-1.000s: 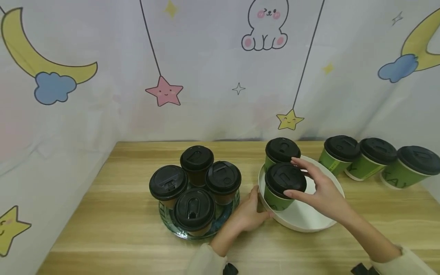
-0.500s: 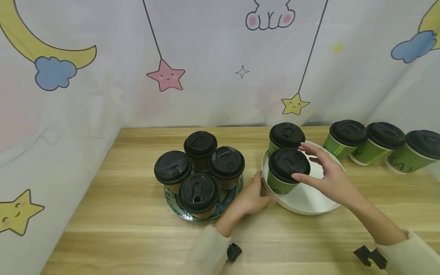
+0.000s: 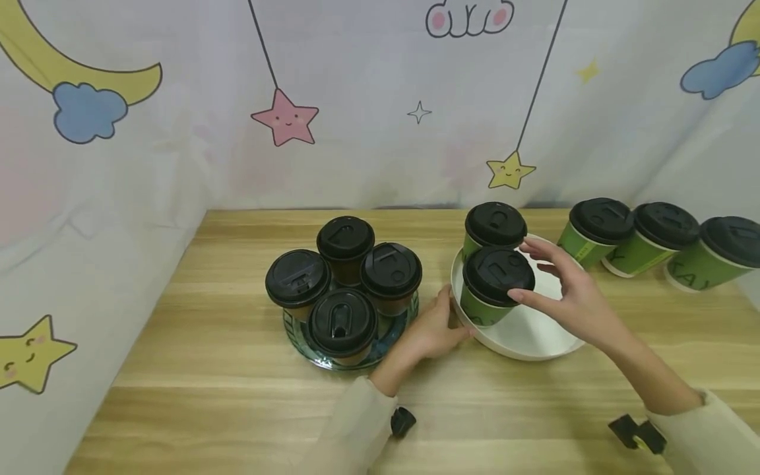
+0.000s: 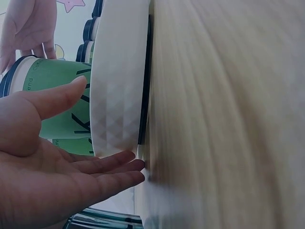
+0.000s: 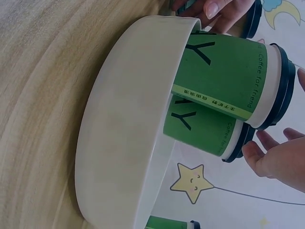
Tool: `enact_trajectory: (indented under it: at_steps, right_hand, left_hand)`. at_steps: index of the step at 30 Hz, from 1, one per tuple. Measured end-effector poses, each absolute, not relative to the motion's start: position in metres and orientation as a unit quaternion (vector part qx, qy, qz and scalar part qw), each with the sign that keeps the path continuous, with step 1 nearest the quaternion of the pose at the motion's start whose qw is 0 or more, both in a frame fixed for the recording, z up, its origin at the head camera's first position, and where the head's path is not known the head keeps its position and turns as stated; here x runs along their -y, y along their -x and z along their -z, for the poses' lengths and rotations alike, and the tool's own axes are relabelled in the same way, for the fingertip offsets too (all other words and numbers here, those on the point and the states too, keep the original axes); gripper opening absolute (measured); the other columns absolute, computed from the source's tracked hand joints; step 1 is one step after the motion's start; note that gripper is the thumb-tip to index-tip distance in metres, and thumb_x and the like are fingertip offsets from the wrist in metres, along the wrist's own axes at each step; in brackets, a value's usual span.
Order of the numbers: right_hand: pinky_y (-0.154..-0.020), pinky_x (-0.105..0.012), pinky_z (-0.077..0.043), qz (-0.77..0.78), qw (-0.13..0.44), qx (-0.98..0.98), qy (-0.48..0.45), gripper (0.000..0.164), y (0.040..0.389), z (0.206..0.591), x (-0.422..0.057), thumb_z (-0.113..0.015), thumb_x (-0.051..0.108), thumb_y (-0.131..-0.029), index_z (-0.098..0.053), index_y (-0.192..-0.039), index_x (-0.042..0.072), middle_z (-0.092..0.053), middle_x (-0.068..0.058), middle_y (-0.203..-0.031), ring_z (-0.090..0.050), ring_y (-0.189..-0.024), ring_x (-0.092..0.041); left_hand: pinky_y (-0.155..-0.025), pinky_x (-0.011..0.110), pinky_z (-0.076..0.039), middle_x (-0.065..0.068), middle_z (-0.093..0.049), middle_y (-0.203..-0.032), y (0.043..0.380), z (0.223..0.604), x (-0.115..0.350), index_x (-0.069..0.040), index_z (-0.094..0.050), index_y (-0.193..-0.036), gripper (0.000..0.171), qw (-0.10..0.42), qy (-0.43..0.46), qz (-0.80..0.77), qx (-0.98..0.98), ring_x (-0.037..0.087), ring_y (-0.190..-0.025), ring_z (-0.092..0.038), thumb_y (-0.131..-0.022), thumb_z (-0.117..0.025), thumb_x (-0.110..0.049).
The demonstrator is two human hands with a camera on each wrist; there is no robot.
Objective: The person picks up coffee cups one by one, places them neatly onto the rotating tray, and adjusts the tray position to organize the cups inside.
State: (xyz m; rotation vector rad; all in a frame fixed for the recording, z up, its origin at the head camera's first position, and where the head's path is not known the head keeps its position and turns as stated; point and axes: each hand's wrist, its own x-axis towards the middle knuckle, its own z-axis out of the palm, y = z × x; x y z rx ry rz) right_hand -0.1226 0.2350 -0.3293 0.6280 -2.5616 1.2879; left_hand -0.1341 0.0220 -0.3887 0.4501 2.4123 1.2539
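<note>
Right hand: unclasped, fingers spread beside lid of front cup. Front cup upright on white plate, left side, just before back cup. Left hand: unclenched, fingers extended against plate wall. Four brown cups on dish; three green cups right.

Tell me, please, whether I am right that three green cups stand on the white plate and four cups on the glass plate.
Not quite: the head view shows two green cups on the white plate, not three; four cups do stand on the glass plate.
</note>
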Motion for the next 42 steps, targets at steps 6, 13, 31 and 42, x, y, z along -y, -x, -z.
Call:
enact_trajectory:
  at_steps: [6,13,31,42]
  right_hand:
    - [-0.092,-0.012,-0.033,-0.436,0.107,0.868,-0.211,0.07,0.122,0.329,-0.236,-0.072,-0.003,-0.074,-0.039,-0.136,0.003,-0.047,-0.018,-0.127,-0.041,-0.116,-0.003]
    - [-0.093,-0.012,-0.032,-0.438,0.101,0.868,-0.211,0.071,0.122,0.329,-0.237,-0.072,-0.003,-0.075,-0.037,-0.137,0.003,-0.046,-0.018,-0.129,-0.04,-0.116,-0.004]
    - [-0.092,-0.011,-0.032,-0.449,0.088,0.868,-0.194,0.072,0.123,0.328,-0.243,-0.07,-0.006,-0.075,-0.038,-0.138,0.008,-0.048,-0.003,-0.125,-0.039,-0.115,0.0]
    - [-0.093,-0.01,-0.03,-0.448,0.072,0.873,-0.181,0.074,0.121,0.329,-0.246,-0.071,-0.003,-0.076,-0.035,-0.14,0.011,-0.045,-0.009,-0.129,-0.038,-0.117,0.0]
  left_hand:
    - [-0.101,0.039,-0.032,0.023,-0.031,-0.141,0.135,0.389,-0.024,0.0,-0.012,-0.145,0.084,0.189,-0.166,-0.439,-0.863,0.03,-0.129,-0.031,-0.085,-0.065,-0.028]
    - [-0.102,0.039,-0.031,0.023,-0.029,-0.142,0.137,0.389,-0.024,-0.001,-0.01,-0.145,0.086,0.192,-0.157,-0.431,-0.867,0.031,-0.129,-0.031,-0.085,-0.064,-0.029]
    - [-0.099,0.037,-0.035,0.022,-0.035,-0.139,0.14,0.385,-0.036,0.001,-0.01,-0.145,0.093,0.181,-0.121,-0.397,-0.892,0.029,-0.125,-0.037,-0.081,-0.068,-0.035]
    - [-0.1,0.037,-0.034,0.024,-0.035,-0.138,0.14,0.384,-0.038,0.001,-0.008,-0.145,0.094,0.186,-0.117,-0.374,-0.901,0.031,-0.125,-0.037,-0.082,-0.066,-0.037]
